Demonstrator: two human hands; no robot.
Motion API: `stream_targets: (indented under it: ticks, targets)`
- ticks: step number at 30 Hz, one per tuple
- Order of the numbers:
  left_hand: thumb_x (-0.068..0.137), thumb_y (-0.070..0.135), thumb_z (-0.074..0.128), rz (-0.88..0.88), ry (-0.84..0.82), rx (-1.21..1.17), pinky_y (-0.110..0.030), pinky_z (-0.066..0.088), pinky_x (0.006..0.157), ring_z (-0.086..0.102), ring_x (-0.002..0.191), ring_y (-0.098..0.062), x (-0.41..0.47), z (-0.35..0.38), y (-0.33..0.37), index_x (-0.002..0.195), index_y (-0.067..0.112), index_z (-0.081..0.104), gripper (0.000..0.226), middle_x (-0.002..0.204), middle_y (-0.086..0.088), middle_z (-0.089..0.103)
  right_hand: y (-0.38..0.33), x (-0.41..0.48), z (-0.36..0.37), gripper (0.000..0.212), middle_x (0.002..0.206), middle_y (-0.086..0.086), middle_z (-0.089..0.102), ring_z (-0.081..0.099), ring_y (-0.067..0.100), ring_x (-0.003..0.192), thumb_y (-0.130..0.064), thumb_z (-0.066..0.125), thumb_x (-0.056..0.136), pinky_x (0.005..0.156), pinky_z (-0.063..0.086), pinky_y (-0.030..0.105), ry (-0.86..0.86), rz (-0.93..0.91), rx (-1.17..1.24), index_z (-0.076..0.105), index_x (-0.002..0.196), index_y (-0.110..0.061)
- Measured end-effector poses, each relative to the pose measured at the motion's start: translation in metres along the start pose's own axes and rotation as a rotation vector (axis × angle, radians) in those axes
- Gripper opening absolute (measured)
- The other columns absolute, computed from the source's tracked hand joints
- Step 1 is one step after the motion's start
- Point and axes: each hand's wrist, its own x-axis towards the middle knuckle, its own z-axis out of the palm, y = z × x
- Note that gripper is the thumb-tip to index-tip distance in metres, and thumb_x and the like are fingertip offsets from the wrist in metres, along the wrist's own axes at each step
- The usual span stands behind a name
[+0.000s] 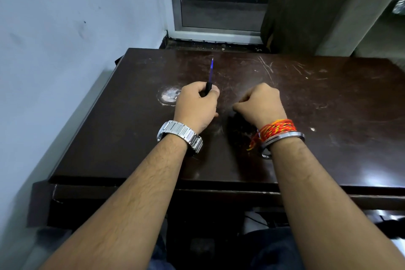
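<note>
A blue pen (210, 71) with a black grip points away from me over a dark brown wooden table (306, 98). My left hand (196, 105), with a silver watch on its wrist, grips the pen's black lower end. My right hand (260, 103) is beside it to the right, fingers curled into a fist above the table, with red-orange threads and a metal bangle on the wrist. Whether the right hand holds anything small is hidden by the fingers.
A worn pale round patch (169, 95) marks the table left of my left hand. A white wall (65, 50) runs along the table's left side. Behind the table are a glass door frame (219, 28) and a dark curtain (306, 6).
</note>
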Motion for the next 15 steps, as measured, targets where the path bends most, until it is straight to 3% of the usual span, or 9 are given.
stream_targets:
  ticks: [4, 8, 10, 12, 15]
  targets:
    - [0.085, 0.028, 0.065, 0.015, 0.004, 0.026, -0.044, 0.061, 0.063, 0.062, 0.047, -0.007, 0.0000, -0.0003, -0.0016, 0.072, 0.025, 0.070, 0.014, 0.047, 0.019, 0.058, -0.0009, -0.0006, 0.0045, 0.027, 0.103, 0.018, 0.069, 0.067, 0.031, 0.093, -0.023, 0.074, 0.079, 0.081, 0.056, 0.030, -0.015, -0.007, -0.073, 0.073, 0.100, -0.005]
    - [0.081, 0.027, 0.071, 0.025, 0.037, 0.054, -0.043, 0.060, 0.071, 0.068, 0.066, -0.016, -0.0012, -0.0006, 0.0002, 0.075, 0.026, 0.072, 0.006, 0.061, 0.014, 0.065, -0.0024, -0.0013, 0.0039, 0.019, 0.096, 0.016, 0.070, 0.068, 0.028, 0.088, -0.021, 0.076, 0.079, 0.074, 0.053, 0.027, -0.014, 0.004, -0.053, 0.075, 0.093, -0.008]
    - [0.079, 0.027, 0.074, 0.037, 0.038, 0.074, -0.041, 0.060, 0.072, 0.069, 0.066, -0.016, -0.0022, -0.0015, 0.0011, 0.076, 0.026, 0.073, 0.003, 0.063, 0.013, 0.066, -0.0036, -0.0019, 0.0044, 0.024, 0.098, 0.016, 0.069, 0.068, 0.029, 0.090, -0.024, 0.077, 0.079, 0.079, 0.056, 0.031, -0.023, 0.010, -0.075, 0.073, 0.096, -0.007]
    - [0.077, 0.027, 0.076, 0.047, 0.037, 0.092, -0.036, 0.060, 0.070, 0.067, 0.063, -0.012, -0.0029, -0.0022, 0.0015, 0.077, 0.025, 0.073, 0.003, 0.063, 0.013, 0.066, -0.0053, -0.0031, 0.0059, 0.029, 0.102, 0.016, 0.067, 0.067, 0.032, 0.092, -0.026, 0.077, 0.079, 0.084, 0.058, 0.038, -0.041, 0.034, -0.099, 0.071, 0.100, -0.006]
    - [0.075, 0.029, 0.079, 0.063, 0.041, 0.120, -0.016, 0.050, 0.056, 0.058, 0.054, 0.005, -0.0041, -0.0028, 0.0016, 0.075, 0.028, 0.072, 0.007, 0.060, 0.017, 0.063, -0.0071, -0.0050, 0.0072, 0.029, 0.100, 0.017, 0.066, 0.067, 0.034, 0.090, -0.028, 0.075, 0.081, 0.083, 0.058, 0.041, -0.042, 0.055, -0.085, 0.069, 0.098, -0.006]
